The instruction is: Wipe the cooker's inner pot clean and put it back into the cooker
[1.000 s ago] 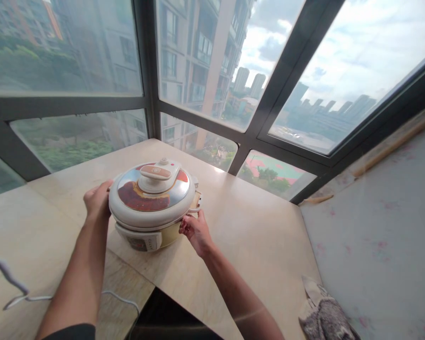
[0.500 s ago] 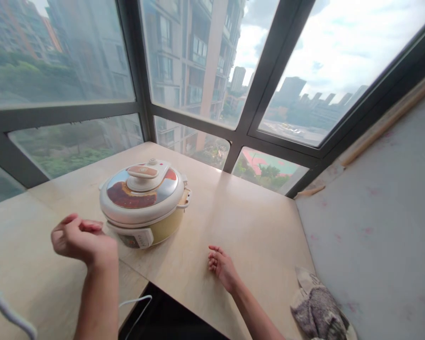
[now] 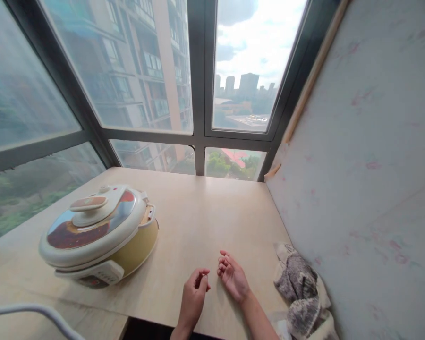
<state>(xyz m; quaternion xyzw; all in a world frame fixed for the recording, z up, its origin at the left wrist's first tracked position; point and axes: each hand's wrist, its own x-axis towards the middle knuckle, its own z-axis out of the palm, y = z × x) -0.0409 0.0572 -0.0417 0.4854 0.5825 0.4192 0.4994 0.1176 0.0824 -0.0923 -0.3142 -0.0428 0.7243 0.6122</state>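
Observation:
My left hand (image 3: 194, 293) is at the bottom middle, just over the table. Its fingers are curled in towards the thumb, and nothing shows between them. To its right, my right hand (image 3: 233, 277) is turned palm up with loosely bent, parted fingers and holds nothing. A small gap separates the two hands. On the left of the table stands an oval electric cooker (image 3: 138, 250) with a yellowish body. Its white-rimmed lid (image 3: 88, 236) is closed and carries a handle on top. Neither hand touches the cooker.
A crumpled grey and cream cloth (image 3: 299, 288) lies by the papered wall (image 3: 368, 198) on the right. A thick white cord (image 3: 38, 309) crosses the lower left. Windows (image 3: 148, 94) border the pale table (image 3: 194, 212), which has a dark opening (image 3: 145, 329) at its front.
The view has swung right, so the cooker now sits further left and nearer. My left hand has left the cooker's front side and come close to my right hand.

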